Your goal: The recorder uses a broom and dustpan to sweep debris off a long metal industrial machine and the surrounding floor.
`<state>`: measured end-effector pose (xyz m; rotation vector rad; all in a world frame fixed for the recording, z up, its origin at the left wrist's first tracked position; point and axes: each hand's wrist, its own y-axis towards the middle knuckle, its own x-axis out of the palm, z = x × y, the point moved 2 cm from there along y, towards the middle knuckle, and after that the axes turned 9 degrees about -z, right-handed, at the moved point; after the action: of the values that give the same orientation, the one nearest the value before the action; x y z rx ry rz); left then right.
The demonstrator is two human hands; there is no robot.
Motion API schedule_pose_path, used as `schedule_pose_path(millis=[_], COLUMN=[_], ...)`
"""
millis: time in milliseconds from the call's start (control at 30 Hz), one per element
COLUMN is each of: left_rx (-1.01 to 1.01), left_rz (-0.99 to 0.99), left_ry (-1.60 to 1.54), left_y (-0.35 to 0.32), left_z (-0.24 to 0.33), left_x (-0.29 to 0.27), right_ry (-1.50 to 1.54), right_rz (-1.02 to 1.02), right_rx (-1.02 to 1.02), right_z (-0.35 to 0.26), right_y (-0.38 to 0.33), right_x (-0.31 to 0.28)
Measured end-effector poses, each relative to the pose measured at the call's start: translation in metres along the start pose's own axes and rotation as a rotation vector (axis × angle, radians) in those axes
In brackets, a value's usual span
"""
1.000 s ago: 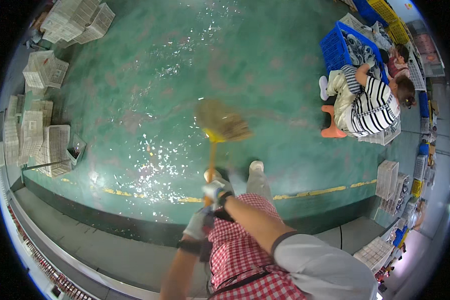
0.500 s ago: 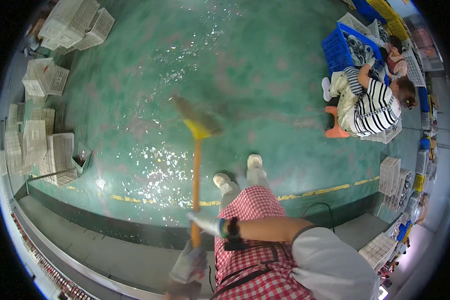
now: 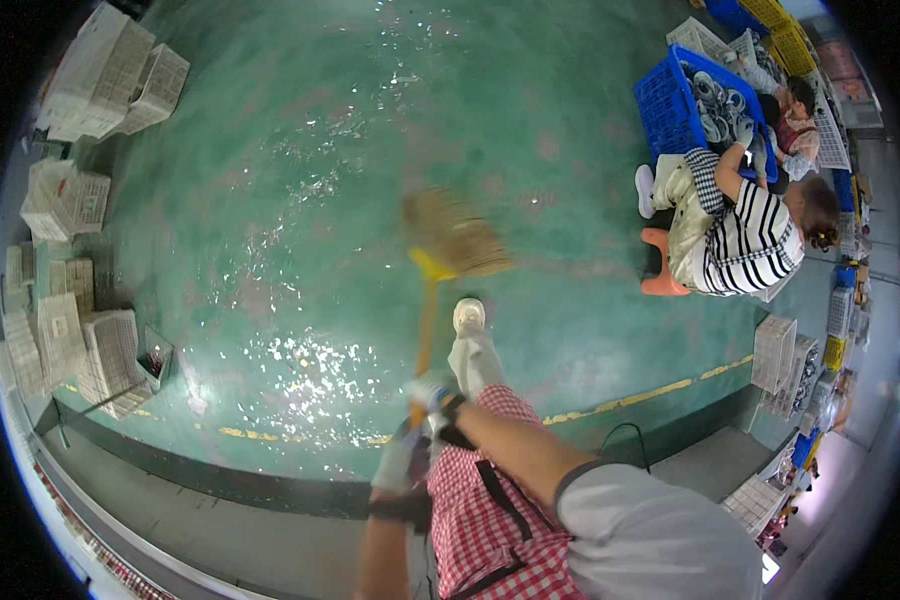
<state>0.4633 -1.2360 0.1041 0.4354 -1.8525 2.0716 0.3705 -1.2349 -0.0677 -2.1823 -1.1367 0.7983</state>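
Note:
Both my hands wear pale gloves and grip the orange handle of a broom [image 3: 428, 325]. My right hand [image 3: 433, 396] wraps round the handle above my left hand [image 3: 401, 462], which closes on its upper end close to my apron. The broom's yellow neck and wide tan bristles [image 3: 458, 236] are blurred and reach out over the green floor, ahead of my white shoe [image 3: 469, 314]. Many small white scraps [image 3: 320, 378] lie on the floor left of the handle, and a thinner trail of shiny bits [image 3: 345, 125] runs toward the far side.
White plastic crates [image 3: 100, 75] are stacked along the left, with a dustpan [image 3: 154, 357] beside them. At right, a person in a striped shirt [image 3: 755, 235] sits on an orange stool [image 3: 660, 264] by a blue crate [image 3: 667, 108]; another person sits beyond. A yellow line [image 3: 620, 403] crosses the floor.
The broom head has swung to the right, and its handle now leans that way. My hands have shifted slightly with it. The seated person's arms have moved a little at the blue crate.

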Motion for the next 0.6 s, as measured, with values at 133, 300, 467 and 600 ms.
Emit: schedule_pose_path(millis=[133,300,467,600], left_rx=[0.111,0.013,-0.096,-0.134], left_rz=[0.101,0.328,0.060,-0.369], left_ry=[0.279,0.121,0.559,0.682], left_y=[-0.013,-0.115,-0.101,0.045], left_z=[0.014,0.068,0.086,0.111], left_x=[-0.035,0.031,0.107,0.166], right_ry=[0.669,1.523,1.486,1.529], right_rz=[0.151,-0.108,-0.020,0.563], right_rx=[0.254,0.184,0.007,0.174], right_z=[-0.043,-0.149,-0.081,0.051], right_y=[0.067,-0.029,-0.172,-0.200], right_x=[0.010,-0.074,-0.182,-0.178])
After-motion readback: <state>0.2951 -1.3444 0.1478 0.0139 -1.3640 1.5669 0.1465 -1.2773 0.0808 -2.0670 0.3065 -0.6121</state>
